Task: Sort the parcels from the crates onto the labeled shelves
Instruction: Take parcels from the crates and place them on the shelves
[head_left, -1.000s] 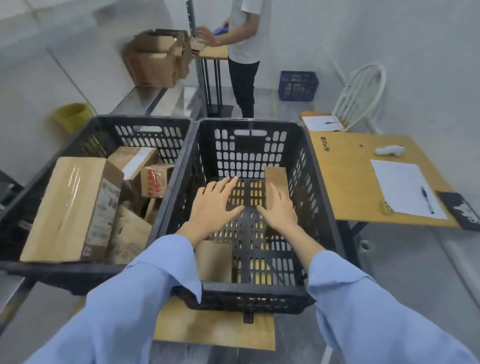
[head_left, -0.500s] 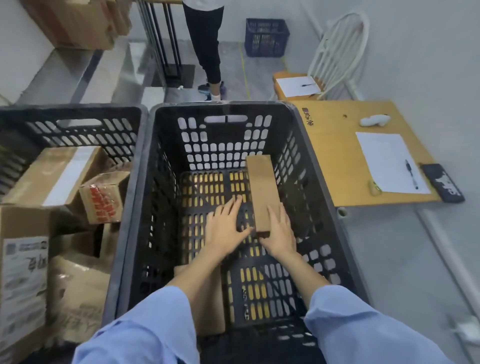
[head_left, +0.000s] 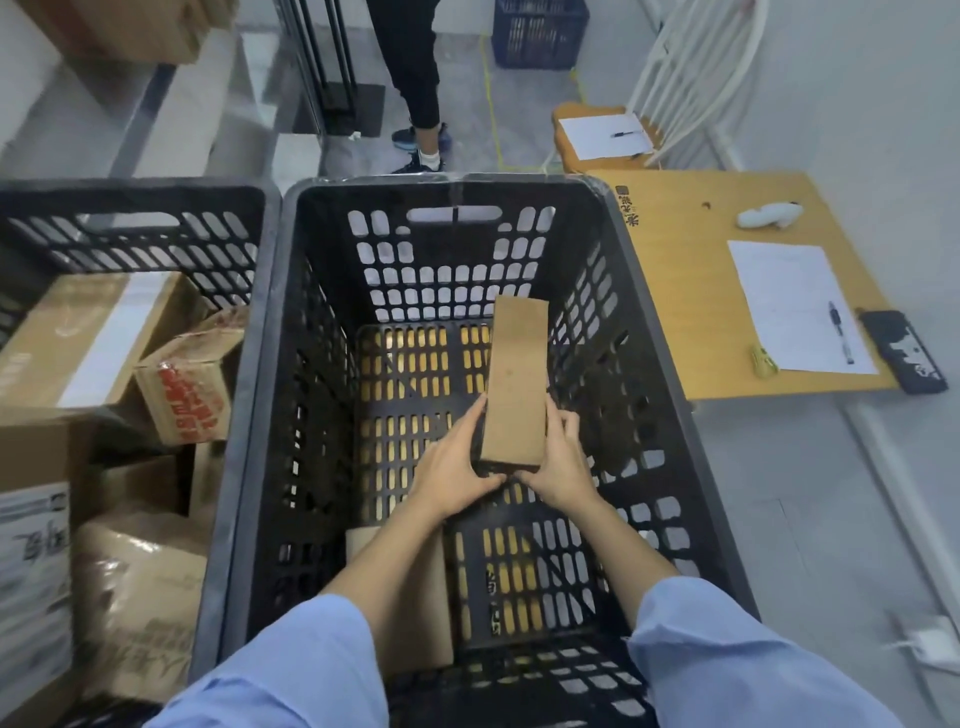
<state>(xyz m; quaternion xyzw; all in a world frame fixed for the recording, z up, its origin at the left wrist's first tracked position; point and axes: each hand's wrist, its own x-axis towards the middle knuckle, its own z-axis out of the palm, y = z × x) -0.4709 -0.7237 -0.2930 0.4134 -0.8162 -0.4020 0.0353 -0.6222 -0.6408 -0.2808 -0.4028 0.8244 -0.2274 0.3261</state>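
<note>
A long narrow brown cardboard parcel (head_left: 517, 379) lies inside the black slotted crate (head_left: 654, 332) in front of me, its far end leaning on the back wall. My left hand (head_left: 452, 470) grips its near left corner and my right hand (head_left: 561, 462) grips its near right side. A second flat brown parcel (head_left: 421, 613) lies on the crate floor under my left forearm, partly hidden. The crate to the left (head_left: 135, 208) holds several cardboard boxes, one with red print (head_left: 189, 387).
A wooden table (head_left: 691, 291) stands to the right of the crate with a paper sheet (head_left: 795, 306), a pen and a dark phone-like object (head_left: 904, 351). A person's legs (head_left: 415, 78) stand beyond the crates. A white chair (head_left: 691, 73) and a blue crate (head_left: 540, 31) stand behind.
My view dropped and closed in on the crate. Both hands went from lying flat near the narrow parcel to gripping its near end from both sides.
</note>
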